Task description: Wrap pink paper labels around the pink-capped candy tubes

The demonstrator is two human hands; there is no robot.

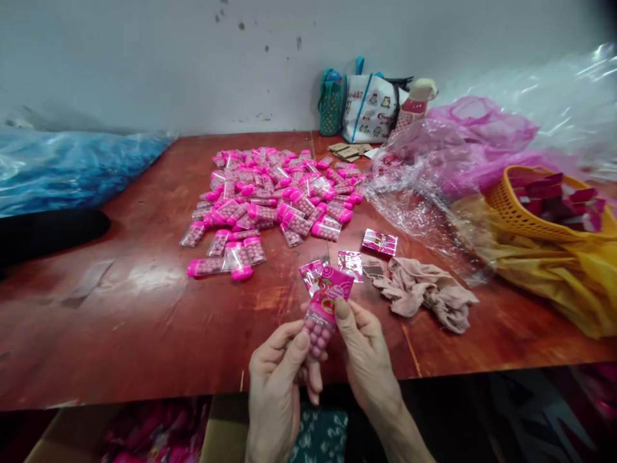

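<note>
Near the table's front edge, my left hand (pixel 279 366) pinches a small clear candy container (pixel 318 335) filled with round pink candies. A printed pink wrapper sleeve (pixel 332 292) covers its upper end, and my right hand (pixel 369 357) grips that sleeve between thumb and fingers. The container is tilted, its sleeved end pointing away from me; the cap is hidden. Just beyond my hands lie some more shiny printed sleeves (pixel 350 265) and a folded bundle of them (pixel 380 242). Farther back spreads a heap of pink-capped candy containers (pixel 274 199).
A crumpled beige cloth (pixel 427 289) lies right of my hands. Beyond it, a yellow basket (pixel 520 209) with pink wrappers stands on yellow plastic, beside pink and clear plastic sheets. Bags and a bottle stand by the wall. Blue plastic (pixel 72 167) lies left; an open box (pixel 72 437) sits below.
</note>
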